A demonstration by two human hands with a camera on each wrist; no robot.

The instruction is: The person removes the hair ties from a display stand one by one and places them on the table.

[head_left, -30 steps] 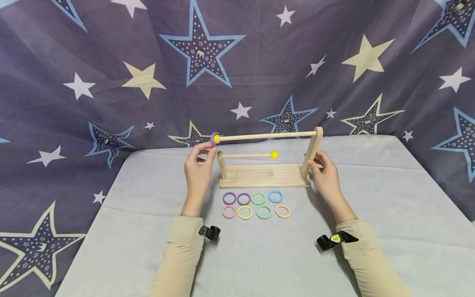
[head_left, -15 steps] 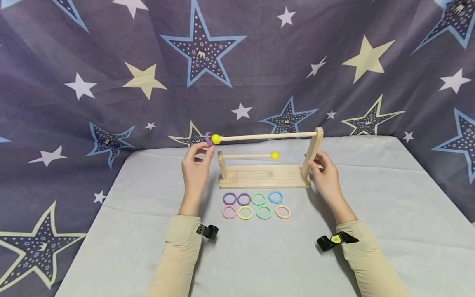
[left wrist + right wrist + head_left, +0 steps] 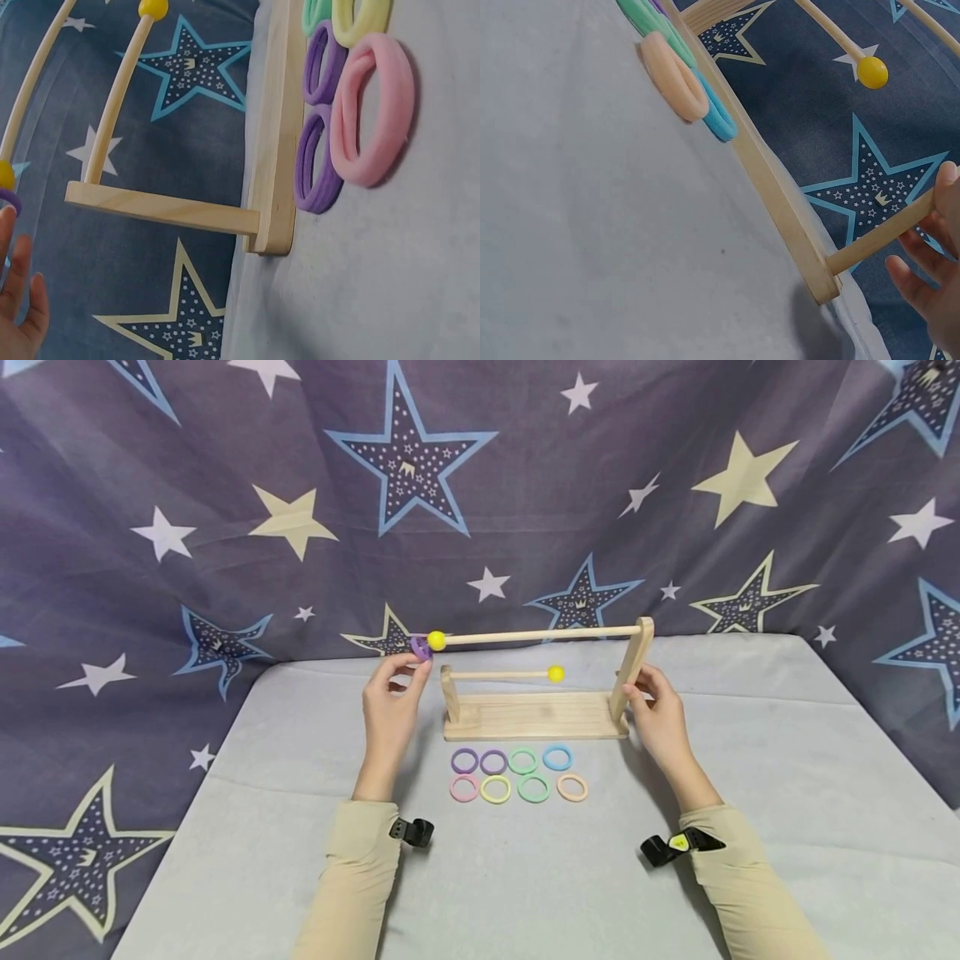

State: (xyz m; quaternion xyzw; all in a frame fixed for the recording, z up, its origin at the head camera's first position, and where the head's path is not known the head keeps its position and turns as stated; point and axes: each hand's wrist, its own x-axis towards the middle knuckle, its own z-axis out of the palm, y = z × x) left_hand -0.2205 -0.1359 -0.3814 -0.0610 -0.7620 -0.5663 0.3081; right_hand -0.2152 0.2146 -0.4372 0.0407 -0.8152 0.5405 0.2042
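My left hand pinches a purple hair tie between thumb and fingertips, just left of the yellow ball that caps the upper rod. The hair tie is off the rod and overlaps the ball's edge slightly in the head view. With thumb and fingers, my right hand grips the tall right post of the wooden stand. A shorter lower rod runs from the short left post to a second yellow ball.
Two rows of hair ties lie before the stand: purple, green, blue, pink, yellow and peach. A star-print curtain hangs behind the grey cloth-covered table.
The purple hair tie has come off the upper rod's ball end, moving left and slightly down with my left hand. My right hand keeps its hold on the post.
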